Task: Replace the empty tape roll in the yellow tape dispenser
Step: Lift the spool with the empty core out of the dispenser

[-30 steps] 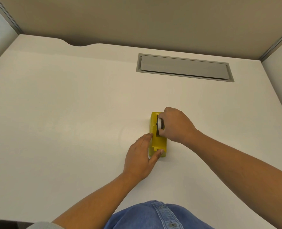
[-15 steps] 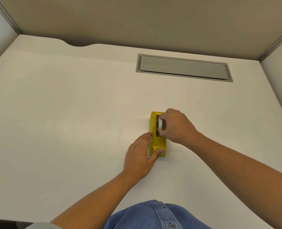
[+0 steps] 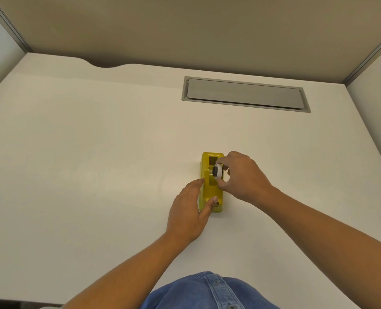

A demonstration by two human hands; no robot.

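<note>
The yellow tape dispenser (image 3: 210,188) lies lengthwise on the white desk (image 3: 96,175), a little right of the middle. My left hand (image 3: 188,211) grips its near end, fingers along the left side and thumb on top. My right hand (image 3: 243,178) pinches a small white tape roll (image 3: 218,171) with a dark core. The roll sits just above the dispenser's open well, tilted on edge. An empty dark recess shows at the dispenser's far end.
A grey cable hatch (image 3: 245,94) is set flush into the desk at the back right. Beige partition walls close the desk at the back and both sides. A curved notch (image 3: 106,63) cuts the desk's back edge at the left.
My right hand has lifted the white roll slightly up and out of the dispenser's well, showing more of the roll and the recess. The left hand keeps its hold.
</note>
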